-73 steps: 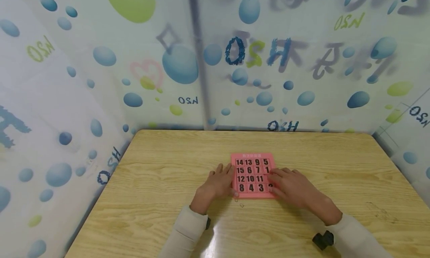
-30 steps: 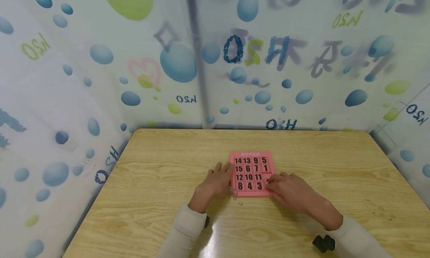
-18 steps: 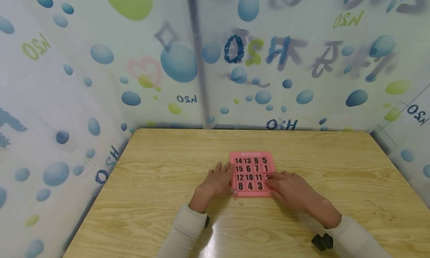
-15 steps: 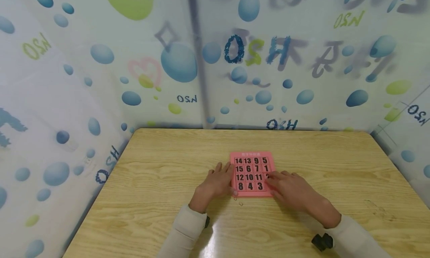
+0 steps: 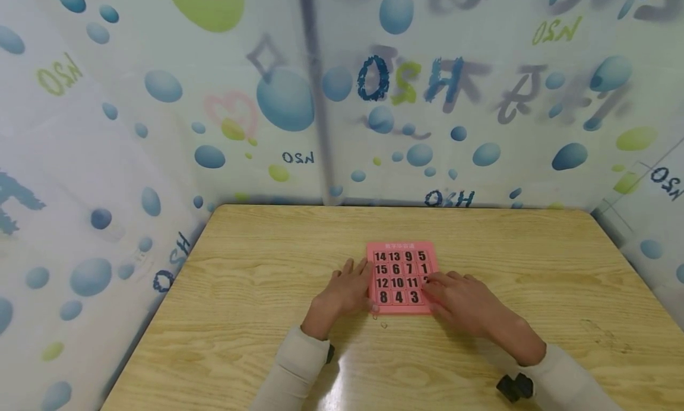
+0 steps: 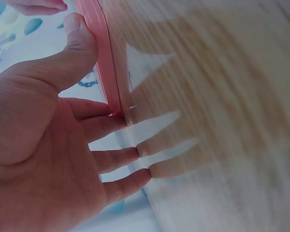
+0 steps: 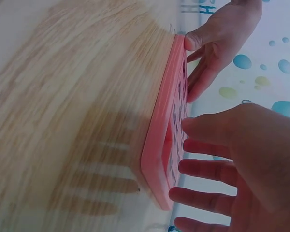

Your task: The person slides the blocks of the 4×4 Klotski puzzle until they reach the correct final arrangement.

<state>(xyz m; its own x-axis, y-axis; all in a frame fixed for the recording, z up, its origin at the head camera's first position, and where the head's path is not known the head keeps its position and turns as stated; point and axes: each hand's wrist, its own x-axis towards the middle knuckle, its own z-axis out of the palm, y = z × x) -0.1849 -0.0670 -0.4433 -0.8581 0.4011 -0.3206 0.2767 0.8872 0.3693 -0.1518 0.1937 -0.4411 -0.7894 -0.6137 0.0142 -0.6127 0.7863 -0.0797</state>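
Observation:
A pink number slide puzzle [image 5: 402, 309] lies flat on the wooden table, its black-numbered tiles in four-wide rows. My left hand [image 5: 344, 291] rests at its left side, thumb on the near left corner and fingertips down on the table, as the left wrist view shows. My right hand [image 5: 466, 301] lies over the right side with fingers fairly straight. Its fingertips touch the tile [image 5: 426, 279] in the third row's right end, mostly hidden under them. In the right wrist view, the puzzle frame [image 7: 154, 154] has a vacant slot at its near right corner, beside the thumb.
The wooden table [image 5: 256, 250] reaches back to a wall curtain [image 5: 240, 179] printed with blue and green drops. Two small ring-like marks [image 5: 383, 325] lie just before the puzzle. Dark wrist cameras [image 5: 515, 388] hang under the light sleeves [image 5: 569, 375].
The right fingers have slid the 2 tile away from me, from the bottom right corner into the third row, leaving the corner slot vacant. The left hand has stayed in place.

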